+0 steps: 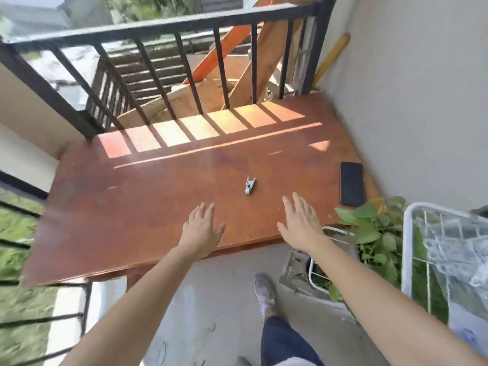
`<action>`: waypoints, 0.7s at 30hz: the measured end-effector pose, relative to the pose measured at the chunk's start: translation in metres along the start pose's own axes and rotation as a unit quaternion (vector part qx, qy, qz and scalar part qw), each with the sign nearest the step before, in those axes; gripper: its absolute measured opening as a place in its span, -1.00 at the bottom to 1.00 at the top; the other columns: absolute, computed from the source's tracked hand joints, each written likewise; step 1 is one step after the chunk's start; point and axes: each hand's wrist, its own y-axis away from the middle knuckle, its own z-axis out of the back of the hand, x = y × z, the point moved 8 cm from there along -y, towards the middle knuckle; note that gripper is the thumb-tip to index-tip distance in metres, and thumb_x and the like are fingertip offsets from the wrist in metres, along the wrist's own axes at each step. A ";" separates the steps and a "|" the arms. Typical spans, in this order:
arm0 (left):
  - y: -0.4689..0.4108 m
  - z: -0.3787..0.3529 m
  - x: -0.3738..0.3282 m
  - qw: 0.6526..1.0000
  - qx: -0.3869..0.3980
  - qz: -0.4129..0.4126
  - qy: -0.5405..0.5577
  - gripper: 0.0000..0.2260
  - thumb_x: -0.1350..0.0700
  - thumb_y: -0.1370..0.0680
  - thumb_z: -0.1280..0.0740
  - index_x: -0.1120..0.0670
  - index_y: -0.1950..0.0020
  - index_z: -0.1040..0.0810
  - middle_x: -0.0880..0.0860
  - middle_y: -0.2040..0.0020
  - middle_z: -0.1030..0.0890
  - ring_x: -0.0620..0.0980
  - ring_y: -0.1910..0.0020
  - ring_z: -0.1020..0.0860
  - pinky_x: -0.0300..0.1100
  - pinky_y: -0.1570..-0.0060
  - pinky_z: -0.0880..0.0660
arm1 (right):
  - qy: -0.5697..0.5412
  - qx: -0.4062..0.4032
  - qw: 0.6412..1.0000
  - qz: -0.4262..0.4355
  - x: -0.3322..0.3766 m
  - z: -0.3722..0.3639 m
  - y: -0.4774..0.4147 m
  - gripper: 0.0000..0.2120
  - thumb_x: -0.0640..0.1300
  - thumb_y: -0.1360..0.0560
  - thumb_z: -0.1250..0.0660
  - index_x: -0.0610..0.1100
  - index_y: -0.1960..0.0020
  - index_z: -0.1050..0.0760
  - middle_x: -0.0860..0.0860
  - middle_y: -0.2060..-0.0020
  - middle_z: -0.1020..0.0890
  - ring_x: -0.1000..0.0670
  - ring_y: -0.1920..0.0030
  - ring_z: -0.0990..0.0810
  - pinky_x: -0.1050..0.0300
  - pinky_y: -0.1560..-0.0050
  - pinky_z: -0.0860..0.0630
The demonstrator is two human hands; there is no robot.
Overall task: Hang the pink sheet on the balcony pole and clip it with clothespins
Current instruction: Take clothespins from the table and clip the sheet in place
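Sunlit balcony boards and a reddish wooden bench [148, 196] fill the view, with a black railing [163, 25] running along the far edge.

Neither grip has hold of anything. The left hand [202, 228] and the right hand [299, 223] both hover flat, palms down and fingers spread, over the near edge of the bench, the right one a little farther forward. Both look free and ready, which suits reaching for the next thing rather than carrying.

Just beyond the hands, at about 12 o'clock between them, a single grey clothespin [249, 185] lies alone on the wood, near both hands and slightly closer to the right. It probably sits there to be easy to pick up, and taking it looks like the step in hand.

At 2 o'clock from the right hand a dark phone [352, 184] lies face down or with its screen off by the bench's right edge, well apart from the work. At 3 o'clock a leafy plant [369, 228] and a white wire rack [412, 247] stand beside the bench.

The pink sheet is not in view, nor can I pick out a pole apart from the railing's top bar, so whether it already hangs cannot be told.

No brand, label or writing is readable anywhere.
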 end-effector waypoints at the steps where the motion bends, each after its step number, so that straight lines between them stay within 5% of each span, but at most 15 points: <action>1: -0.018 -0.009 -0.002 1.000 0.014 0.004 0.007 -0.39 -0.19 -0.62 -0.11 0.04 -0.58 -0.02 0.10 -0.58 -0.07 0.11 -0.55 -0.05 0.07 -0.42 -0.18 | -0.006 0.012 1.000 -0.004 -0.004 -0.009 -0.018 -0.30 0.12 -0.63 -0.10 -0.11 -0.61 0.14 -0.21 -0.59 0.11 -0.19 -0.59 0.07 -0.14 -0.56 0.03; 12: -0.204 -0.067 -0.049 0.989 0.016 0.085 0.123 -0.32 -0.29 -0.51 -0.24 0.01 -0.52 -0.17 0.11 -0.29 -0.39 0.13 -0.32 -0.35 0.06 -0.20 -0.42 | 0.040 0.055 0.996 0.055 -0.043 -0.091 -0.136 -0.25 0.32 -0.60 0.09 -0.04 -0.61 0.22 -0.20 -0.56 0.30 -0.22 -0.57 0.28 -0.21 -0.55 0.18; 16: -0.217 -0.073 -0.065 0.983 -0.010 0.091 0.157 -0.55 -0.16 -0.56 -0.27 -0.04 -0.40 -0.39 0.08 -0.14 -0.44 0.13 -0.12 -0.50 -0.05 0.02 -0.46 | 0.049 0.052 0.996 0.059 -0.047 -0.095 -0.135 -0.26 0.33 -0.59 0.11 -0.05 -0.61 0.22 -0.21 -0.57 0.27 -0.22 -0.57 0.28 -0.24 -0.54 0.13; 21: -0.181 -0.053 -0.041 0.967 -0.057 0.133 0.212 -0.68 -0.05 -0.56 -0.29 0.09 -0.24 -0.50 0.08 -0.02 -0.57 0.13 -0.01 -0.54 -0.12 0.06 -0.38 | 0.043 0.075 0.993 0.075 -0.025 -0.073 -0.146 -0.26 0.28 -0.61 0.05 -0.10 -0.62 0.15 -0.21 -0.57 0.25 -0.20 -0.57 0.28 -0.21 -0.55 0.17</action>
